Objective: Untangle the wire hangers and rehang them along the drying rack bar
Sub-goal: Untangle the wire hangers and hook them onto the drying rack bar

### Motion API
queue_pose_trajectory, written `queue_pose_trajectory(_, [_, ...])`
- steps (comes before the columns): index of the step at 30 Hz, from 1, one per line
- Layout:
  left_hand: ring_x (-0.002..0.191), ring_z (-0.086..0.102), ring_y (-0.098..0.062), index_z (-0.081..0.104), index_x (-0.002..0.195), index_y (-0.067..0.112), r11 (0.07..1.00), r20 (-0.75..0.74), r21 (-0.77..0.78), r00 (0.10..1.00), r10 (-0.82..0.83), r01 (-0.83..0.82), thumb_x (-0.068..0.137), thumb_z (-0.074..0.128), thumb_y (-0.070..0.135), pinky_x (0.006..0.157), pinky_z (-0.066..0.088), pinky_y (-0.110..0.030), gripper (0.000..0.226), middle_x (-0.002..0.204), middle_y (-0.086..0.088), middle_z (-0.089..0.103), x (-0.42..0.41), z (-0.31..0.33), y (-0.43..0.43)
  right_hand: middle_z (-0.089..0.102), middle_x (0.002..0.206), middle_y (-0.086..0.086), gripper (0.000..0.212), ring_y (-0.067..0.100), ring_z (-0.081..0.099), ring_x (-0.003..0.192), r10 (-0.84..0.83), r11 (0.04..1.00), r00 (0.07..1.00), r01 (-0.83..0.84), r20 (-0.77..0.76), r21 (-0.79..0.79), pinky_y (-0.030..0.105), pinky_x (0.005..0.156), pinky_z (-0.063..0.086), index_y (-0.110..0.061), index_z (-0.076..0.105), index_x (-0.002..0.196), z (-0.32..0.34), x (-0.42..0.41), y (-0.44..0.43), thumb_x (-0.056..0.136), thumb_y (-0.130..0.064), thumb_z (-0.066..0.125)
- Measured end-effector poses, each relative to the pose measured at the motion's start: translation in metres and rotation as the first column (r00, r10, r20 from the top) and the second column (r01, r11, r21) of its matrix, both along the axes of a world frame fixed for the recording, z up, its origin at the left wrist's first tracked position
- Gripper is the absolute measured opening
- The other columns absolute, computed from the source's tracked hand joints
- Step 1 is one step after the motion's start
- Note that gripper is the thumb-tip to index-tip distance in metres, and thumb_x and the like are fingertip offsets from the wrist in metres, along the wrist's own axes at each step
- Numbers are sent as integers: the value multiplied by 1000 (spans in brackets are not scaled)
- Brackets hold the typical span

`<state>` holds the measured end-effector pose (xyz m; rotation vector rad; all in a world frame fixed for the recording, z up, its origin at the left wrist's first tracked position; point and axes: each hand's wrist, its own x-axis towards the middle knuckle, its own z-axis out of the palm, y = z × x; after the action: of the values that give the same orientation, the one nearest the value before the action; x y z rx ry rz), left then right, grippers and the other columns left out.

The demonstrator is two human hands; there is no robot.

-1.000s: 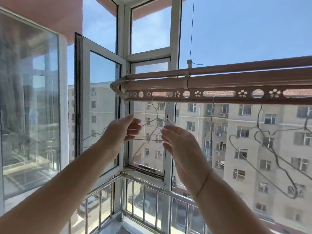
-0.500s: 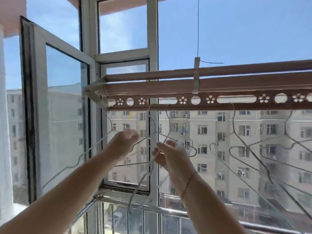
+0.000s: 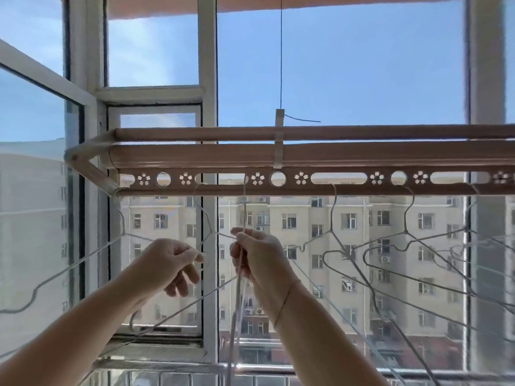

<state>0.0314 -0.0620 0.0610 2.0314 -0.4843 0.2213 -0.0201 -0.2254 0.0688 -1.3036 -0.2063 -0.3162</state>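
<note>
Nearest me, my left hand [image 3: 170, 263] pinches a thin strand of a hanger [image 3: 211, 218] between thumb and forefinger, the other fingers curled loosely below. Just right of it, my right hand [image 3: 259, 254] is closed around the neck of a second hanger [image 3: 244, 213], whose hook rises into a slot near the left end of the bar [image 3: 320, 190]. Below that hand its wires drop almost straight down, edge-on to me. The two hangers cross between my hands, and I cannot tell exactly where they catch. To do this well, I judge I should keep the right hand steady so the hook stays seated, and use the left to ease its strand sideways and out, turning it flat rather than tugging, since thin wire will spring and snag again. Further right, a cluster [image 3: 390, 254] of hangers hangs from the bar, overlapping and apparently not yet sorted. One more hanger [image 3: 83, 257] hangs at the bar's left end. Beyond the window [image 3: 207, 79] stand apartment blocks [image 3: 306, 232].
</note>
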Motion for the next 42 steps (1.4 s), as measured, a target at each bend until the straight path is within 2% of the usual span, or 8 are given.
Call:
queue_pose_trajectory(5, [41, 58, -21, 62, 89, 2, 999, 72, 3, 996, 46, -46, 96, 45, 8, 35, 39, -22, 19, 61, -14, 69, -5, 3, -9, 49, 54, 3, 21, 7, 41, 36, 27, 1000, 999, -27, 25, -6, 18, 38, 31, 1, 58, 107, -7, 3, -8, 95, -2, 41])
queue_pose_trajectory(8, [41, 59, -21, 61, 87, 4, 996, 102, -2, 991, 83, -84, 96, 45, 8, 34, 38, -22, 19, 60, -12, 69, -2, 0, -11, 50, 53, 2, 23, 10, 40, 41, 27, 1000, 999, -27, 45, -7, 23, 44, 31, 1, 59, 110, -8, 4, -11, 95, -3, 42])
queue_pose_trajectory(15, [42, 61, -21, 64, 88, 8, 991, 162, -13, 978, 135, -135, 95, 48, 10, 34, 38, -20, 18, 60, -10, 70, 3, -2, -13, 46, 56, 5, 25, 12, 36, 43, -23, 1000, 989, 26, 149, -13, 23, 44, 28, -7, 62, 107, -4, -6, -14, 95, -2, 40])
queue_pose_trajectory(24, [42, 62, -19, 64, 87, 11, 986, 216, 23, 963, 159, -168, 94, 50, 12, 35, 40, -20, 16, 60, -7, 70, 7, -9, -15, 43, 48, 0, 26, 10, 33, 38, -132, 991, 985, 131, 109, 18, 21, 39, 24, -11, 63, 100, -21, -7, -31, 96, -3, 39])
queue_pose_trajectory(30, [43, 64, -17, 65, 86, 7, 990, 205, 41, 971, 124, -135, 94, 50, 12, 38, 44, -22, 17, 59, -7, 69, 9, -10, -16, 43, 48, 2, 24, 11, 33, 37, -171, 985, 984, 169, 42, 44, 18, 34, 28, -2, 61, 101, -16, 5, -38, 95, 0, 38])
queue_pose_trajectory(35, [54, 68, -25, 65, 85, 9, 991, 158, 51, 981, 112, -121, 95, 49, 26, 49, 55, -31, 26, 66, -8, 71, 6, -8, -6, 47, 53, 3, 23, 12, 36, 43, -149, 988, 989, 149, -12, 34, 18, 36, 30, 3, 59, 105, -22, 5, -41, 94, -1, 39])
queue_pose_trajectory(39, [65, 70, -32, 66, 80, 4, 983, 189, 42, 968, 166, -177, 94, 46, 37, 65, 59, -42, 41, 71, -15, 71, 4, 1, 14, 53, 59, 6, 20, 14, 45, 50, -145, 989, 989, 145, -21, 2, 20, 42, 39, 0, 60, 103, -19, 0, -37, 95, -6, 42])
queue_pose_trajectory(42, [66, 68, -26, 68, 80, 11, 954, 264, 76, 928, 262, -291, 94, 46, 41, 70, 57, -36, 39, 73, -7, 71, 0, 13, 33, 61, 59, 5, 17, 15, 54, 53, -153, 988, 987, 153, -38, -9, 22, 48, 44, -4, 60, 101, -21, -2, -36, 94, -13, 47])
